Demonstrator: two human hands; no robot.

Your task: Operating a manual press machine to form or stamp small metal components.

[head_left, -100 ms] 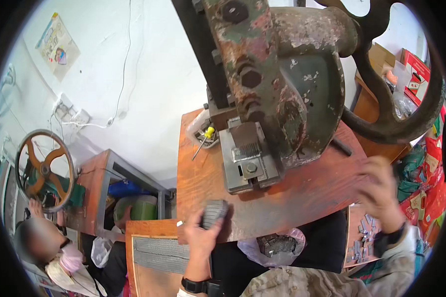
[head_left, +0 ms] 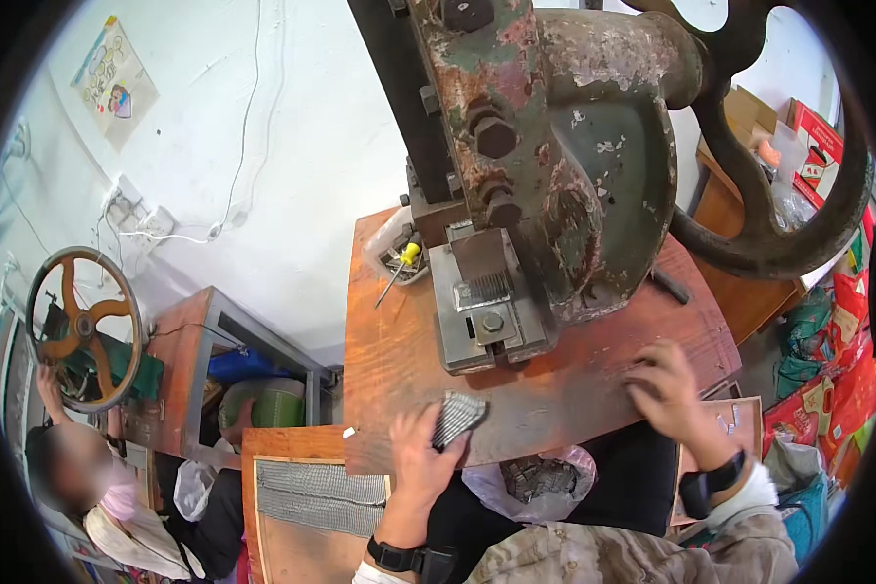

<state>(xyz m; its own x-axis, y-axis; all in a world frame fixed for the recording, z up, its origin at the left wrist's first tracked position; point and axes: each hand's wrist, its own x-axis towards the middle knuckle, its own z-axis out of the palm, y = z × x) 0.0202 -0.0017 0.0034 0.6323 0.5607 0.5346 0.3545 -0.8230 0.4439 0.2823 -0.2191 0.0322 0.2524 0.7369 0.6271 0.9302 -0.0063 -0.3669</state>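
My left hand (head_left: 419,462) is closed around a small stack of ribbed grey metal strips (head_left: 459,419), held tilted at the front of the wooden tabletop (head_left: 389,360). My right hand (head_left: 667,394) is over the table's front right part, its fingers apart and loosely bent, nothing seen in them. Beyond both hands stands a heavy, worn green press (head_left: 516,117). Under its ram sits a metal die (head_left: 492,336) with a bolt on top and a row of fine teeth.
Left of the die, a container (head_left: 384,238) of metal bits has a yellow-handled screwdriver (head_left: 409,255) on it. A plastic bag (head_left: 481,483) of metal pieces lies at my lap. Trays stand left (head_left: 292,550) and right (head_left: 740,428). A person (head_left: 131,516) works at another wheel.
My right hand has swung leftward from the table's right edge to over the tabletop. My left hand has shifted right, and the stack in it has turned and tilted.
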